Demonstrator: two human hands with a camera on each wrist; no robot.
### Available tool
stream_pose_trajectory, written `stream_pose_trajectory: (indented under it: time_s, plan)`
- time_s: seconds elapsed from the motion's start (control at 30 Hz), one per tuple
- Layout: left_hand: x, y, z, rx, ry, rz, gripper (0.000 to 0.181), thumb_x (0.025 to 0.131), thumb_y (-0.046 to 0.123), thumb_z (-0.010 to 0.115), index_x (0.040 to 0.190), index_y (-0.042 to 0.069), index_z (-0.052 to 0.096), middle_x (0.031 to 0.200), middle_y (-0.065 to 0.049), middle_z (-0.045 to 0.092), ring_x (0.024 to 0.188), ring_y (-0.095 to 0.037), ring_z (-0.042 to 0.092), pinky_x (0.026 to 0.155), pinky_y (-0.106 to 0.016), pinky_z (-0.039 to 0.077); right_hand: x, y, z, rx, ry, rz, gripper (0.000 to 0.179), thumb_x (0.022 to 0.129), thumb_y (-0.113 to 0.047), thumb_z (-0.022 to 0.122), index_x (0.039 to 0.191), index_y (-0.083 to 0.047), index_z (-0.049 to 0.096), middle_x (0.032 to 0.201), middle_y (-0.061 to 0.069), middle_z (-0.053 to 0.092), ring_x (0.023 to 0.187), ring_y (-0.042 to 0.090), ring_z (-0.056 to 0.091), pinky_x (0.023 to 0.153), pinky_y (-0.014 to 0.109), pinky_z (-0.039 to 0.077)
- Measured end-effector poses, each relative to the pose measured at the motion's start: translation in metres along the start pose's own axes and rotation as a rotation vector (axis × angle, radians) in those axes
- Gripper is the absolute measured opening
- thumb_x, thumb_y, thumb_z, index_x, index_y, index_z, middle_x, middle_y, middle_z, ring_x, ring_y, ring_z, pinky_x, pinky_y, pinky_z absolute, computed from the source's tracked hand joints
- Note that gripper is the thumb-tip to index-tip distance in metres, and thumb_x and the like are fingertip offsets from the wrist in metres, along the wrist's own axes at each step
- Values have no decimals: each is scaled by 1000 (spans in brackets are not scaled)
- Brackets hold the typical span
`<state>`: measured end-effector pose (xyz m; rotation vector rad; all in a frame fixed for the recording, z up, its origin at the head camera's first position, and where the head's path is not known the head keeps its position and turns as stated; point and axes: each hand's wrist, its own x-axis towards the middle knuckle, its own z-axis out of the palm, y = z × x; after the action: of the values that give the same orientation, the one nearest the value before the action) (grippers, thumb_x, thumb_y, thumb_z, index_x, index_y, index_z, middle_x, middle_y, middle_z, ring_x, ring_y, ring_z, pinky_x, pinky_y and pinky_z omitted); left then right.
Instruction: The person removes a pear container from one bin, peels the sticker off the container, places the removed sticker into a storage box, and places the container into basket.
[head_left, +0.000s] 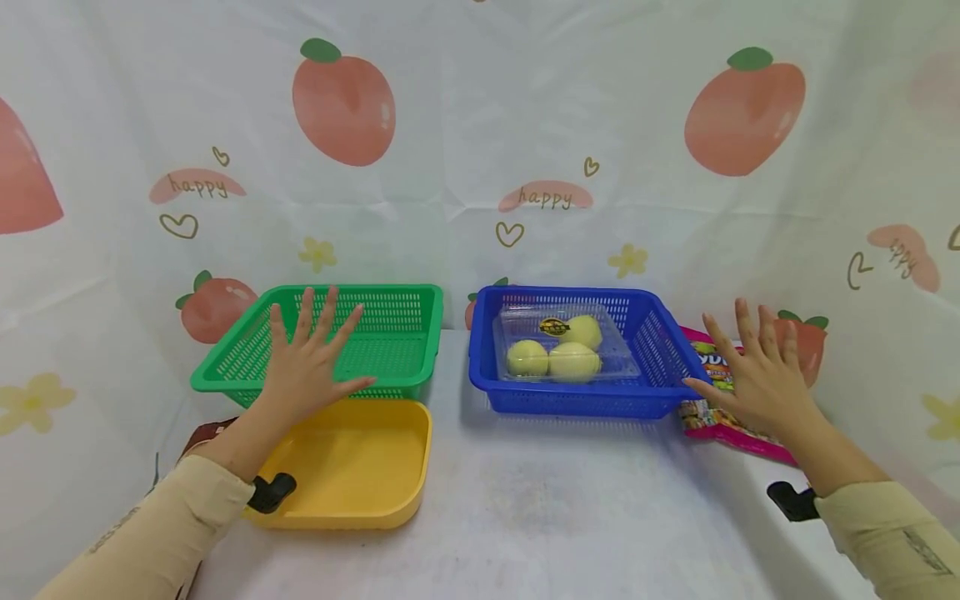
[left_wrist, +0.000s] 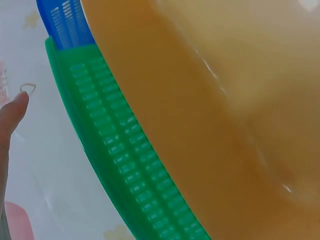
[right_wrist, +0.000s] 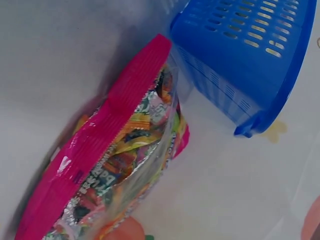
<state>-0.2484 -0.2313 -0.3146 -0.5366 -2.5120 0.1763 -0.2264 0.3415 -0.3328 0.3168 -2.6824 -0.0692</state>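
My left hand (head_left: 303,362) is held with fingers spread and grips nothing, in front of the green basket (head_left: 436,333) and above the yellow tray (head_left: 426,467). On the right, my right hand (head_left: 765,387) is likewise spread and holds nothing. Behind it lies a pink-edged bag of candy (right_wrist: 125,125), partly hidden by the hand in the head view. Beside that bag stands a blue basket (head_left: 577,406). Inside it sits a clear plastic box (head_left: 615,354) with round pale yellow-green fruits (head_left: 573,362).
A white cloth with peach prints (head_left: 450,125) hangs behind and also covers the surface. Near my left forearm, a dark brown item (head_left: 206,433) shows only in part. The yellow tray stands directly before the green basket.
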Motion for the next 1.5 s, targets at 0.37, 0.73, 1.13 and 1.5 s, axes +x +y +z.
stream_pose_trajectory:
  time_s: [0.37,0.73,1.13,1.5]
  plan:
    - [29,35,13,-89,-140,-54,97,78,63,59,151,19,12,156,-11,-17,142,-36,-18,109,-68,-4,31,2,13,171,-109,114,93,86,-66,41,149,-22,-12,149,13,-33,134,36,-35,103,62,-26]
    - [57,76,18,-401,-270,-154,87,88,62,45,151,22,2,155,-11,-20,138,-35,-27,110,-62,-12,62,-6,15,343,-216,192,95,87,-66,39,148,-18,-14,148,22,-31,132,45,-31,100,70,-20]
    - [94,110,31,-824,-395,-287,82,92,53,46,151,17,0,154,-13,-21,139,-40,-23,111,-62,-9,98,-29,9,460,-307,160,92,90,-61,38,147,-15,-18,146,18,-36,132,45,-31,104,70,-12]
    - [117,133,51,-1277,-479,-514,74,93,42,50,151,27,7,159,-5,0,145,-26,-10,113,-62,2,128,-55,21,620,-373,172,92,93,-58,35,144,-11,-24,146,21,-34,134,48,-25,107,68,-8]
